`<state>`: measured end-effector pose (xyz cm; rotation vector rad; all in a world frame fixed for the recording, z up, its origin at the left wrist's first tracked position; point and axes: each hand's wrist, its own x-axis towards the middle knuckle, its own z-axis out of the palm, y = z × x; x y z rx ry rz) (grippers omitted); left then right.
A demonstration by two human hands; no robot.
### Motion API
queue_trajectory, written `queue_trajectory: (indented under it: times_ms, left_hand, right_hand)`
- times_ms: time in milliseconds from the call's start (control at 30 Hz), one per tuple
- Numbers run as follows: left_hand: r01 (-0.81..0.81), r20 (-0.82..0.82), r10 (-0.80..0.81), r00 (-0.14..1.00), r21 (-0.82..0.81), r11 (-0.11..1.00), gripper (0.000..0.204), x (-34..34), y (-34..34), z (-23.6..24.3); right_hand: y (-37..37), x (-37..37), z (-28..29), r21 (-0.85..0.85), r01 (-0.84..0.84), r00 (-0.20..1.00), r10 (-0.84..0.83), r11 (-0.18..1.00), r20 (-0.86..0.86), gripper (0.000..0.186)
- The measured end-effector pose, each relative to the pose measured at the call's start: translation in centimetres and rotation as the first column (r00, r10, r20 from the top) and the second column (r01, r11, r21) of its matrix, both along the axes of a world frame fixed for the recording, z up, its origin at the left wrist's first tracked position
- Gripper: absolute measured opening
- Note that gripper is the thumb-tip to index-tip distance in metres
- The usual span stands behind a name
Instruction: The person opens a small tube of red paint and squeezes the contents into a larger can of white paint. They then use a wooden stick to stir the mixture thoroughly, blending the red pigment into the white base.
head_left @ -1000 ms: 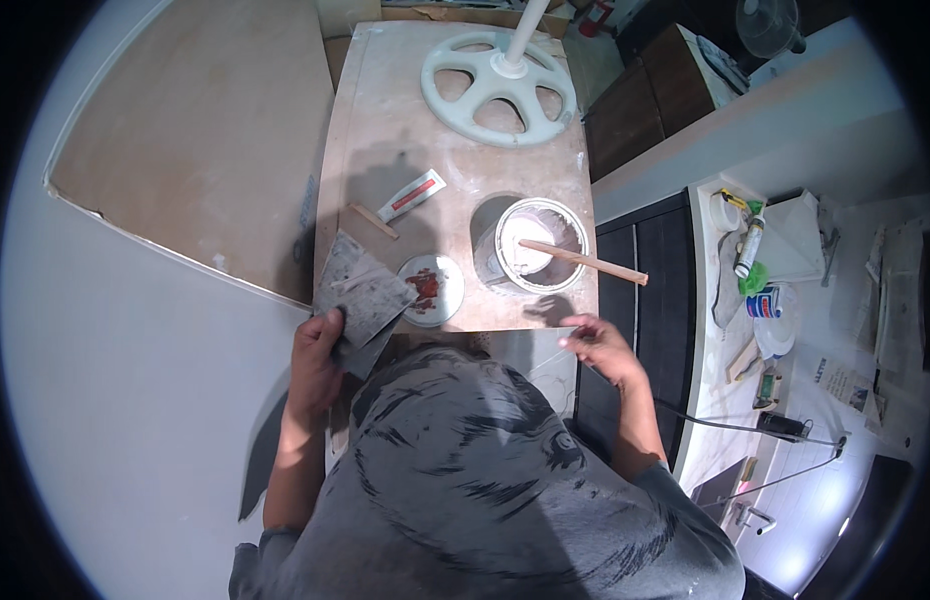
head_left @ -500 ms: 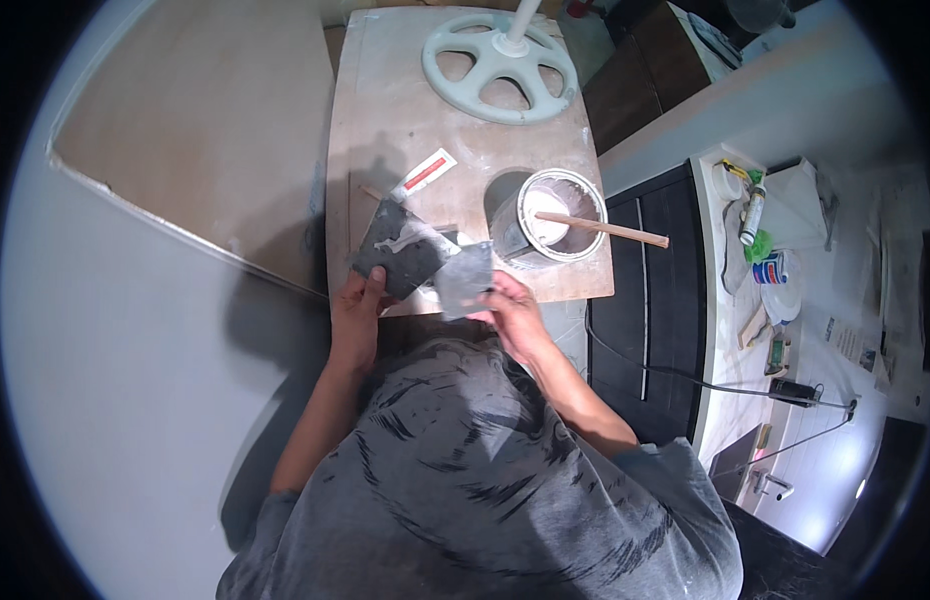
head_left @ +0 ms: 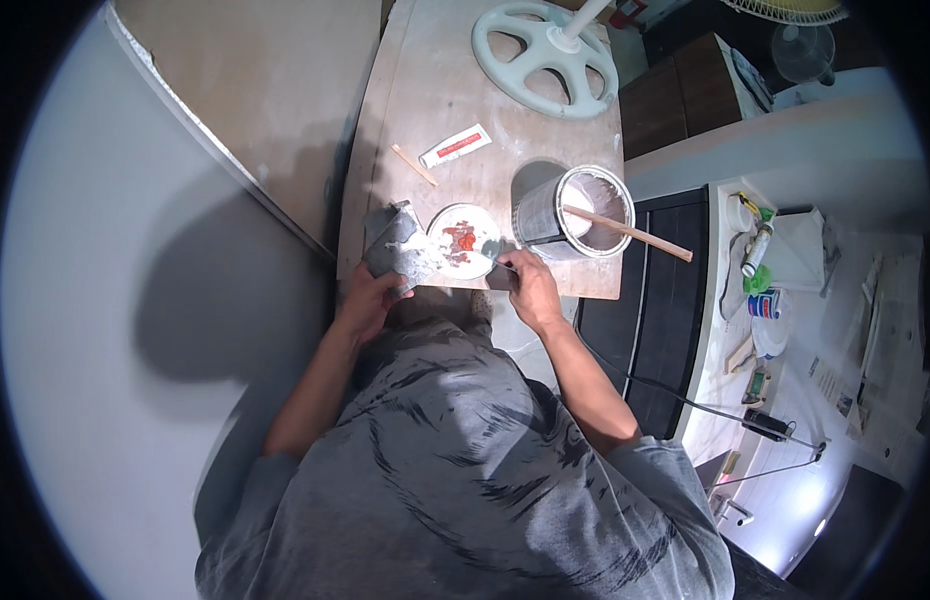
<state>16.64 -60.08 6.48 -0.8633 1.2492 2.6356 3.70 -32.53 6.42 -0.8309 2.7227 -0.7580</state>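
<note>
My left hand [head_left: 367,300] grips a flat grey spreader plate [head_left: 389,232] with white putty smeared across its face. Beside it, near the board's front edge, lies a round white lid [head_left: 443,214] bearing a blob of red paste [head_left: 467,242] and reddish smears. My right hand [head_left: 533,292] is closed on a thin grey spreader blade [head_left: 504,266], seen nearly edge-on at the lid's right side; its tip is hard to make out. An open tin [head_left: 538,217] of white putty stands just beyond that hand, with a wooden stick [head_left: 645,239] resting across its mouth.
A white tube with a red label [head_left: 457,147] and a small wooden stick [head_left: 415,165] lie on the board [head_left: 435,105]. A pale wheel-shaped stand base [head_left: 505,75] sits at the far end. Rightward, a cluttered counter [head_left: 720,350] holds a sealant cartridge [head_left: 757,250]; a cable [head_left: 675,400] hangs across.
My hands have moved apart, uncovering the lid and red paste. The right blade has left the left plate and turned edge-on at the lid. The whole view has shifted slightly.
</note>
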Motion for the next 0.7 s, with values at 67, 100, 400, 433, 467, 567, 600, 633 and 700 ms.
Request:
queue_trajectory:
  times_ms: [67,100,400,433,467,567,600,633,700]
  left_hand:
    - [0.021,0.000,-0.021,1.000,0.022,1.000,0.048,0.5,0.0,-0.5]
    - [0.030,-0.003,-0.030,1.000,0.029,0.999,0.048,0.6,0.0,-0.4]
    - [-0.044,0.024,0.043,0.999,0.010,0.999,0.043,1.6,0.8,1.4]
    - [-0.048,0.032,0.047,0.998,0.008,0.999,0.043,1.6,0.9,1.8]
    - [-0.051,0.040,0.051,0.998,0.005,0.999,0.042,1.7,1.0,2.2]
    - [-0.080,0.023,0.079,0.997,0.011,0.997,0.038,1.7,1.2,2.5]
    - [-0.092,0.010,0.092,0.996,0.016,0.996,0.037,1.7,1.3,2.5]
    - [-0.090,0.010,0.090,0.996,0.012,0.996,0.036,1.7,1.3,2.5]
    - [-0.086,0.010,0.086,0.996,0.004,0.996,0.036,1.6,1.2,2.5]
  right_hand:
    - [0.0,0.1,-1.1,0.105,-0.065,0.993,0.074,0.992,-0.089,0.044]
    - [-0.2,0.0,-1.5,0.155,-0.094,0.984,0.115,0.983,-0.134,0.048]
    - [-1.6,-0.2,-2.2,0.356,-0.196,0.940,0.279,0.914,-0.198,0.042]
    - [-1.7,-0.3,-2.2,0.368,-0.202,0.940,0.285,0.908,-0.188,0.042]
    - [-1.8,-0.4,-2.2,0.366,-0.207,0.939,0.288,0.907,-0.185,0.042]
    - [-1.9,-0.5,-2.4,0.363,-0.214,0.939,0.294,0.907,-0.179,0.042]
    - [-2.0,-0.5,-2.4,0.363,-0.215,0.939,0.293,0.907,-0.178,0.042]
    - [-2.0,-0.6,-2.4,0.362,-0.214,0.939,0.293,0.907,-0.178,0.042]
    - [-2.0,-0.6,-2.7,0.372,-0.221,0.937,0.302,0.902,-0.177,0.042]
